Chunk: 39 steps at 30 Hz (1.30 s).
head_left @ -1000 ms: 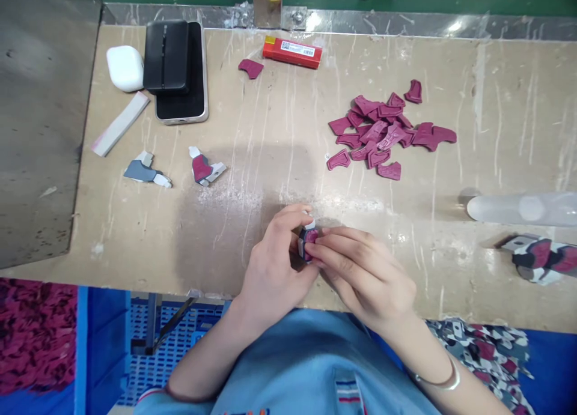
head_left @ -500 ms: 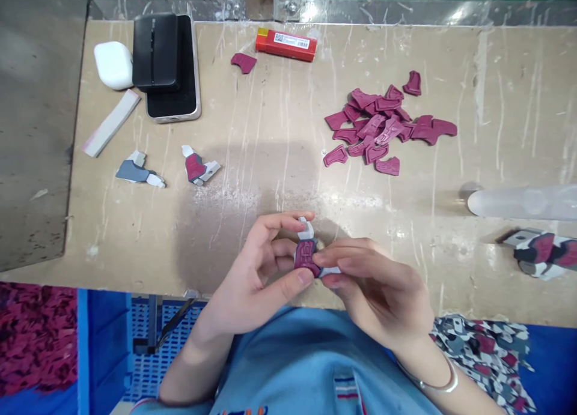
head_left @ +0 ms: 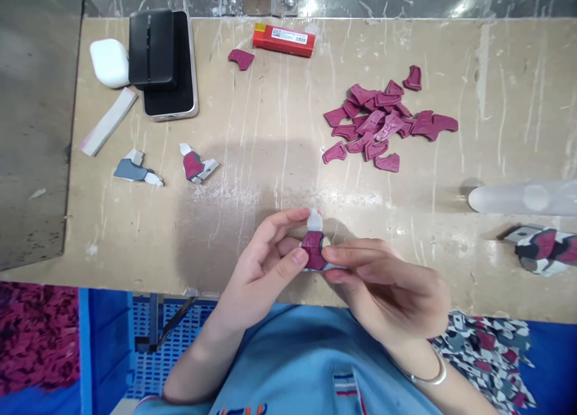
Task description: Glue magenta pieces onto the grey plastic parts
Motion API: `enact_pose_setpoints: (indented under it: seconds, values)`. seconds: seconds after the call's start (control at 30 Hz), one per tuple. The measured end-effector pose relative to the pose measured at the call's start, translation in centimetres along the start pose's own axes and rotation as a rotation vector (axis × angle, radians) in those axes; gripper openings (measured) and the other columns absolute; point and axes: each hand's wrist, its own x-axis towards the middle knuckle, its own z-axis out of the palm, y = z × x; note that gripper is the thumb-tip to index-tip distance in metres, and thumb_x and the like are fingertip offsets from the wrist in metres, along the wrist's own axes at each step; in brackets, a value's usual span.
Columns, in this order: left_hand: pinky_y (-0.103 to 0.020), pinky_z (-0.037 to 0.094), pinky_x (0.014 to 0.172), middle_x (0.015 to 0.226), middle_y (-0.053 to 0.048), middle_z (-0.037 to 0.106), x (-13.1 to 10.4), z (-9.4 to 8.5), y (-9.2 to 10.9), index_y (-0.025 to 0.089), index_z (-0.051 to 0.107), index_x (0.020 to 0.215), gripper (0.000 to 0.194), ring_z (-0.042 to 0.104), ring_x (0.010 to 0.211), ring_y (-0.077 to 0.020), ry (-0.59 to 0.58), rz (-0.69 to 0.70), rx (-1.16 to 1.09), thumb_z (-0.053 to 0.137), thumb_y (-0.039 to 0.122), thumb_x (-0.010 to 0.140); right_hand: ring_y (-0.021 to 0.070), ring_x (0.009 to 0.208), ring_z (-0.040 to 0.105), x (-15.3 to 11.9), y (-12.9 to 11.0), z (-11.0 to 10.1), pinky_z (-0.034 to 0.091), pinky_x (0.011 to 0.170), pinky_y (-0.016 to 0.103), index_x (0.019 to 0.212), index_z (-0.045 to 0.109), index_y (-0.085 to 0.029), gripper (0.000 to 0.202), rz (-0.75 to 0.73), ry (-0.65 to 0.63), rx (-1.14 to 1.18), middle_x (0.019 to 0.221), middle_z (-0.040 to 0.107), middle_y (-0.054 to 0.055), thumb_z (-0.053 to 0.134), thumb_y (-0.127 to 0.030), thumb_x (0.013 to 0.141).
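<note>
A small plastic piece (head_left: 314, 250), maroon on its face with a grey edge and pale ends, is held upright near the table's front edge. My left hand (head_left: 264, 277) closes on its left side, thumb on the maroon face and forefinger at the pale top. From the right, my right hand (head_left: 390, 286) pinches its lower right end between thumb and fingers. Part of the piece is hidden by the fingers. To the left lie a similar maroon-faced piece (head_left: 192, 164) and a grey-faced one (head_left: 133, 169). A pile of loose maroon plates (head_left: 372, 124) lies beyond my hands.
At the back left are a white case (head_left: 109, 62), a black box (head_left: 152, 48) on a phone (head_left: 184, 96) and a pale strip (head_left: 108, 122). A red box (head_left: 283, 40) lies behind. A clear tube (head_left: 523, 197) and assembled pieces (head_left: 545, 250) are at right. A metal box (head_left: 36, 121) borders the left.
The held piece has been turned more upright in my fingers and shifted slightly right. Both hands still grip it. The view has moved a little.
</note>
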Motion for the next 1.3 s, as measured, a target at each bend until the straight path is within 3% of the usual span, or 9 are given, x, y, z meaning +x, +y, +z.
enact_pose_setpoints:
  seconds: [0.13,0.23,0.33,0.43,0.53,0.7,0.8,1.07,1.3]
  values:
    - [-0.018,0.067,0.089,0.119,-0.003,0.084,-0.1,0.6,-0.3,0.033,0.086,0.119,0.019,0.081,0.103,-0.0138,0.114,0.169,0.163,0.082,0.028,0.101,0.0177,0.098,0.084,-0.5,0.1,0.4,0.072,0.093,0.029,0.120,0.074,-0.026,0.040,0.037,0.076,0.087,0.105,0.085,0.003,0.081,0.001,0.090]
    - [-0.021,0.067,0.098,0.119,-0.005,0.083,-0.2,0.6,0.1,0.030,0.088,0.117,0.019,0.081,0.114,-0.0167,0.112,0.322,0.386,0.079,0.022,0.102,0.0178,0.103,0.082,-0.4,0.0,0.4,0.072,0.092,0.030,0.143,0.070,-0.033,0.052,0.214,0.101,0.196,0.111,0.083,0.002,0.084,-0.015,0.096]
    - [-0.023,0.065,0.106,0.120,-0.004,0.084,-0.5,0.6,0.3,0.031,0.086,0.124,0.027,0.081,0.114,-0.0160,0.092,0.377,0.508,0.079,0.017,0.101,0.0170,0.101,0.084,-0.2,-0.2,0.1,0.071,0.085,0.025,0.137,0.077,-0.038,0.041,0.438,0.002,0.281,0.118,0.085,0.002,0.083,-0.023,0.099]
    - [-0.023,0.066,0.106,0.122,-0.003,0.086,-0.7,0.9,0.1,0.031,0.081,0.133,0.038,0.082,0.115,-0.0163,0.101,0.361,0.448,0.082,0.014,0.099,0.0186,0.102,0.084,0.0,-0.4,-0.2,0.071,0.083,0.025,0.120,0.085,-0.040,0.030,0.518,-0.009,0.318,0.114,0.087,0.000,0.085,-0.020,0.097]
    - [-0.021,0.068,0.098,0.126,-0.003,0.086,-0.5,1.1,-0.1,0.029,0.081,0.129,0.040,0.084,0.108,-0.0154,0.165,0.355,0.361,0.089,0.015,0.092,0.0181,0.094,0.084,0.0,-0.5,-0.2,0.071,0.078,0.026,0.114,0.087,-0.040,0.032,0.490,0.039,0.268,0.105,0.088,-0.001,0.087,-0.016,0.093]
    - [-0.023,0.071,0.090,0.105,-0.006,0.089,-0.2,1.3,0.1,0.022,0.086,0.109,0.026,0.087,0.097,-0.0196,0.158,0.275,0.349,0.096,0.020,0.085,0.0153,0.085,0.082,0.1,-0.6,0.2,0.069,0.076,0.023,0.116,0.087,-0.037,0.033,0.288,0.142,0.113,0.097,0.086,-0.002,0.088,-0.015,0.091]
    - [-0.022,0.071,0.089,0.103,-0.006,0.089,-0.3,1.4,0.2,0.021,0.087,0.106,0.023,0.087,0.094,-0.0193,0.177,0.307,0.356,0.094,0.014,0.085,0.0150,0.084,0.081,0.0,-0.4,0.3,0.069,0.076,0.024,0.118,0.085,-0.034,0.031,0.214,0.130,0.088,0.097,0.086,-0.001,0.087,-0.016,0.093]
    - [-0.020,0.071,0.086,0.103,-0.004,0.090,0.3,1.4,0.1,0.023,0.088,0.105,0.026,0.088,0.093,-0.0187,0.137,0.258,0.280,0.097,0.016,0.083,0.0179,0.083,0.081,-0.2,0.2,0.5,0.069,0.075,0.029,0.115,0.084,-0.031,0.019,0.189,0.140,0.066,0.095,0.085,0.000,0.085,-0.023,0.098]
    - [-0.021,0.071,0.086,0.098,-0.004,0.090,0.2,1.6,-0.1,0.022,0.087,0.103,0.022,0.087,0.089,-0.0178,0.207,0.369,0.402,0.094,0.013,0.084,0.0194,0.084,0.081,-0.2,0.1,0.6,0.070,0.075,0.032,0.117,0.085,-0.033,0.024,0.224,0.131,0.107,0.096,0.086,0.001,0.085,-0.021,0.097]
